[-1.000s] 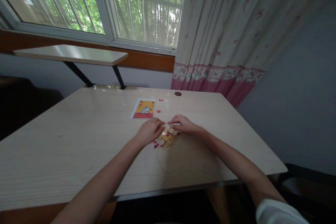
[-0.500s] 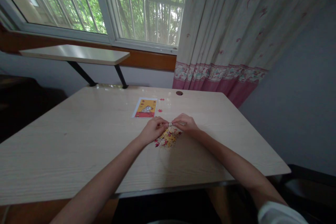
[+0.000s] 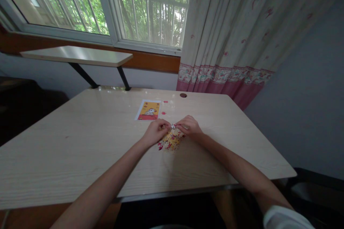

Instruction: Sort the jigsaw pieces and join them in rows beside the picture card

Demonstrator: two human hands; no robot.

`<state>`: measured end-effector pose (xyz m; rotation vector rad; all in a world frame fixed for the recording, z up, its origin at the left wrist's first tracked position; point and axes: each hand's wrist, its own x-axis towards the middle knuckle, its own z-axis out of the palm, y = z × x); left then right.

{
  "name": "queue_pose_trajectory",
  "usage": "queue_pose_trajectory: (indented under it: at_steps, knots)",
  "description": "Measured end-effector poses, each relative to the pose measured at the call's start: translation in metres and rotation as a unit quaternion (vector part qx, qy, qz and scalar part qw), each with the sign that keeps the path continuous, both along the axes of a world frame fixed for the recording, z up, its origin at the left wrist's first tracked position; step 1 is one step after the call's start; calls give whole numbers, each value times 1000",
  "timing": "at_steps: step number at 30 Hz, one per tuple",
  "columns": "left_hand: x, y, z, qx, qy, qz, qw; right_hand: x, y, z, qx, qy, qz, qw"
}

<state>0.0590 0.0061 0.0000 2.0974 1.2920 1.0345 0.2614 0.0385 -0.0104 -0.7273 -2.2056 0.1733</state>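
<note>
A heap of small yellow and red puzzle pieces lies on the pale wooden table. My left hand and my right hand meet just above the far side of the heap. Both hands have their fingers pinched together on a small pale puzzle piece held between the fingertips. An orange picture card with a white animal lies flat on the table beyond the hands. A few loose red pieces sit next to the card.
A round cable hole is near the table's far edge. A narrow shelf on black brackets stands under the window. A patterned curtain with a pink hem hangs at the right.
Both hands have lifted slightly from the heap and pinched closer together around one small piece. The view shifted a little.
</note>
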Motion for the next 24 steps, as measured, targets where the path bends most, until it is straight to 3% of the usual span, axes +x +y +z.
queue_pose_trajectory:
  at_steps: [5, 12, 21, 24]
  knots:
    - [-1, 1, 0, 8, 6, -1, 1000, 2, 0, 0, 34, 28, -26, 999]
    - [-8, 1, 3, 44, 79, -7, 996, 10, 8, -1, 1, 106, -119, 987]
    - [-8, 0, 0, 61, 126, -51, 989, 8, 8, -3, -6, 123, -130, 984]
    - [-7, -1, 1, 69, 125, -56, 988, 8, 14, -4, -38, 126, -138, 982]
